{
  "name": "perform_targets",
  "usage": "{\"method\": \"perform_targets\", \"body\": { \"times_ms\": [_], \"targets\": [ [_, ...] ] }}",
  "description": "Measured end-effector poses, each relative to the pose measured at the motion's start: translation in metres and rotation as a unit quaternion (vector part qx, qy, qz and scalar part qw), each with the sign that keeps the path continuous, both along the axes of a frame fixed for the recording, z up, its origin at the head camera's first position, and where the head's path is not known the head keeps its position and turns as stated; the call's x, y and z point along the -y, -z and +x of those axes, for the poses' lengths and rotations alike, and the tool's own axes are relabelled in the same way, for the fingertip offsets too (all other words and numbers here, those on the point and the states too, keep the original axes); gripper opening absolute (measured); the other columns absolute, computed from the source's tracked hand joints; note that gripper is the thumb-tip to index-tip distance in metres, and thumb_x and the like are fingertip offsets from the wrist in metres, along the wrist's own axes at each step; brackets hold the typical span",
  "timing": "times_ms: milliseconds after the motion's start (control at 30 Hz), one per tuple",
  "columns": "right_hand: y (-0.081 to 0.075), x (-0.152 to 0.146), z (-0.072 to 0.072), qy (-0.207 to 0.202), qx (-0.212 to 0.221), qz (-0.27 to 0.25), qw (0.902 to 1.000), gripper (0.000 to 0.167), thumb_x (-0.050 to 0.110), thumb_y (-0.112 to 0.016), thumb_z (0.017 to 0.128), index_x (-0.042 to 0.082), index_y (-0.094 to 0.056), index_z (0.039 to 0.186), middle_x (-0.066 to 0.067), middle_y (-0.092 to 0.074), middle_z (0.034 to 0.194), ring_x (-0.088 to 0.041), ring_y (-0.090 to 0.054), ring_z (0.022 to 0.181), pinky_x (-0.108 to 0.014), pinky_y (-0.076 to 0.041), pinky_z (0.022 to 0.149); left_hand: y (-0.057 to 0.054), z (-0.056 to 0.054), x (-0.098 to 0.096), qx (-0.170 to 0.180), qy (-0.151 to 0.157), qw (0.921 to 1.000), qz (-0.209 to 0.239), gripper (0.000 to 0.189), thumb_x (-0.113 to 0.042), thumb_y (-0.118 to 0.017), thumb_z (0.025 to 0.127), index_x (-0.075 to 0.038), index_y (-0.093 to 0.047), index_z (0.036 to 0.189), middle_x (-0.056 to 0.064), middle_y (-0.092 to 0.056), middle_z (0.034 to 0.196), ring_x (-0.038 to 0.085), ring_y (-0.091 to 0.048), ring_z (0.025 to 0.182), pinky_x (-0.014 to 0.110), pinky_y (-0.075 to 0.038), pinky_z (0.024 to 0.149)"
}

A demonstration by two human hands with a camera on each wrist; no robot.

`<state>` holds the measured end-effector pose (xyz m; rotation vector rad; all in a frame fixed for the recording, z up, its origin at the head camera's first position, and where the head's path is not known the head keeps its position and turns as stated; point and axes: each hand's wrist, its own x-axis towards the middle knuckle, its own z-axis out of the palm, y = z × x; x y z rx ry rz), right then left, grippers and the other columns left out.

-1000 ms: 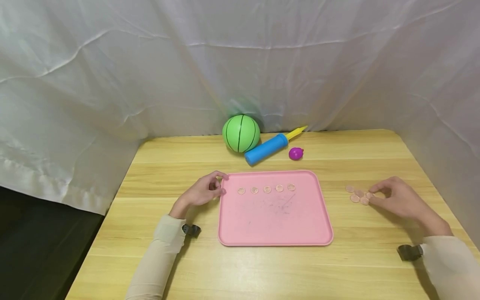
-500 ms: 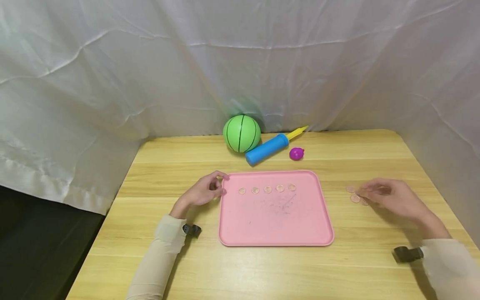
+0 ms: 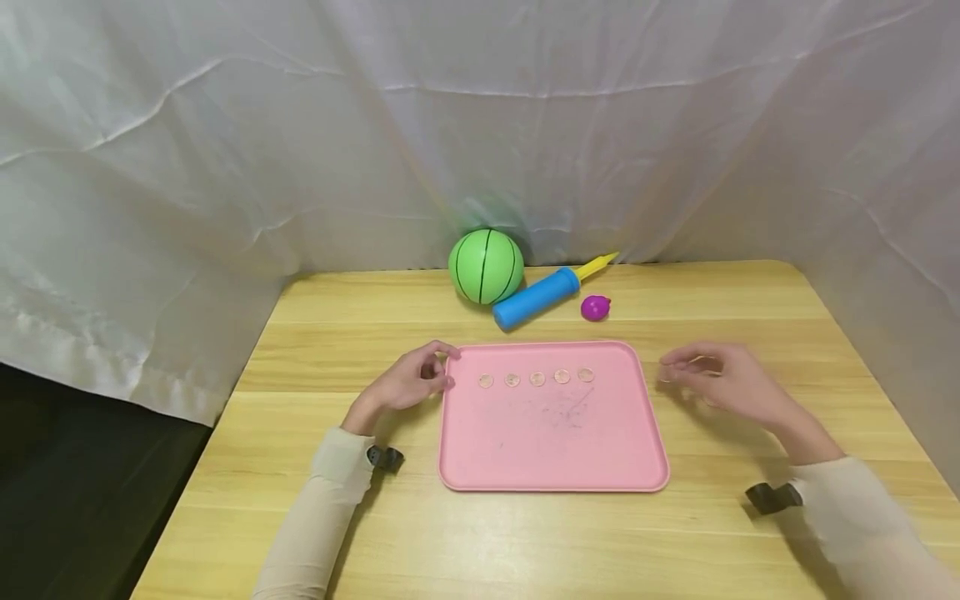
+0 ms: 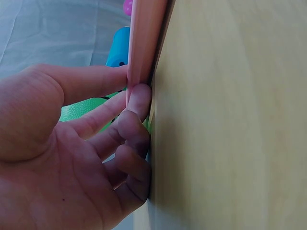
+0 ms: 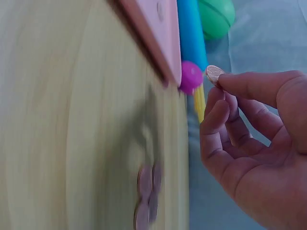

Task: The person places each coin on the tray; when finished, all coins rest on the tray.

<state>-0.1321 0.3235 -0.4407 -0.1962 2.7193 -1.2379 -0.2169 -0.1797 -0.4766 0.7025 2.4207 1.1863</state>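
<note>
A pink tray (image 3: 547, 458) lies on the table, with a row of several copper-coloured coins (image 3: 537, 379) along its far side. At the tray's far left corner my left hand (image 3: 407, 380) grips the rim; in the left wrist view the thumb (image 4: 96, 82) lies on the rim and the other fingers curl beside and below it. Just off the tray's right edge, my right hand (image 3: 723, 383) pinches a single coin (image 5: 214, 74) between thumb and fingertips, raised above the table. More loose coins (image 5: 144, 179) lie on the table below it, hidden by the hand in the head view.
Behind the tray sit a green ball (image 3: 486, 267), a blue hand pump (image 3: 536, 298) with a yellow nozzle, and a small purple balloon-like object (image 3: 596, 307). A pale curtain (image 3: 480, 125) hangs along the back and sides of the wooden table (image 3: 360, 533).
My right hand has picked a coin from the loose group on the right and carried it left toward the tray. The left hand stays at the tray's corner.
</note>
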Motion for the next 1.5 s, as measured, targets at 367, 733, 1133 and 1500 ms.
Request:
{"method": "perform_targets", "body": {
  "times_ms": [367,733,1133,1500],
  "targets": [
    [0.002,0.059,-0.016,-0.065,0.019,-0.047,0.9966,0.024,0.017,-0.077,0.102,0.009,-0.078,0.125,-0.013,-0.079,0.117,-0.026,-0.075,0.093,-0.029,-0.063,0.076,0.000,0.000,0.000,-0.004,-0.001,1.0000,-0.002,0.042,-0.002,-0.069,0.103,-0.001,-0.059,0.143,0.012,-0.065,0.095,0.017,-0.054,0.083,0.026,-0.046,0.076],
    [0.013,0.122,-0.036,-0.129,-0.004,-0.076,0.9887,0.016,0.011,-0.079,0.100,0.009,-0.082,0.116,-0.007,-0.083,0.105,-0.026,-0.074,0.086,-0.023,-0.060,0.075,0.000,-0.001,0.001,-0.005,-0.004,1.0000,-0.002,0.042,-0.003,-0.070,0.103,-0.002,-0.059,0.143,0.010,-0.064,0.094,0.017,-0.054,0.083,0.026,-0.046,0.075],
    [0.017,0.190,-0.042,-0.164,0.009,-0.055,0.9849,0.014,0.007,-0.076,0.100,0.009,-0.081,0.113,-0.003,-0.080,0.100,-0.015,-0.067,0.080,-0.026,-0.057,0.070,0.003,-0.002,0.002,-0.006,-0.001,1.0000,0.003,0.042,-0.003,-0.070,0.103,-0.002,-0.060,0.144,0.011,-0.064,0.095,0.017,-0.054,0.083,0.025,-0.046,0.075],
    [0.024,0.236,-0.047,-0.189,-0.021,-0.025,0.9814,0.008,0.010,-0.080,0.098,0.008,-0.079,0.106,-0.001,-0.078,0.095,-0.008,-0.065,0.086,-0.028,-0.056,0.087,0.004,-0.002,0.001,-0.006,0.001,0.9999,0.011,0.043,-0.002,-0.071,0.102,0.000,-0.060,0.143,0.010,-0.064,0.093,0.016,-0.053,0.081,0.025,-0.045,0.074]
  ]
}}
